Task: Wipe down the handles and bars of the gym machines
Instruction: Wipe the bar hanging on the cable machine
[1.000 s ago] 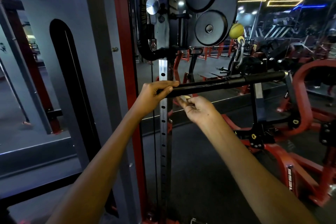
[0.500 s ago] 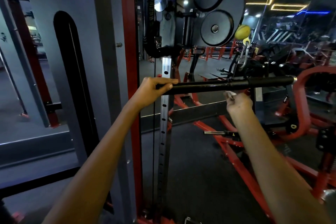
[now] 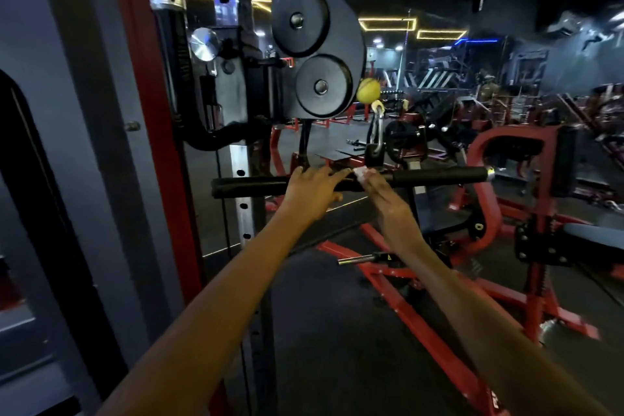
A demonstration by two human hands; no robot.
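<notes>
Dark rubber gym floor (image 3: 337, 331), matte and speckled. Standing on it: red steel machine frame (image 3: 422, 324) with angled base rails, just right of the perforated upright post (image 3: 241, 209) of the cable station. Further back, more red equipment, blurred.

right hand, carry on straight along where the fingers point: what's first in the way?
The right hand, pinching a small white wipe on the black padded cable bar, points up and away. Likely the bar's black centre bracket with its silver carabiner comes first; depth is unclear.
</notes>
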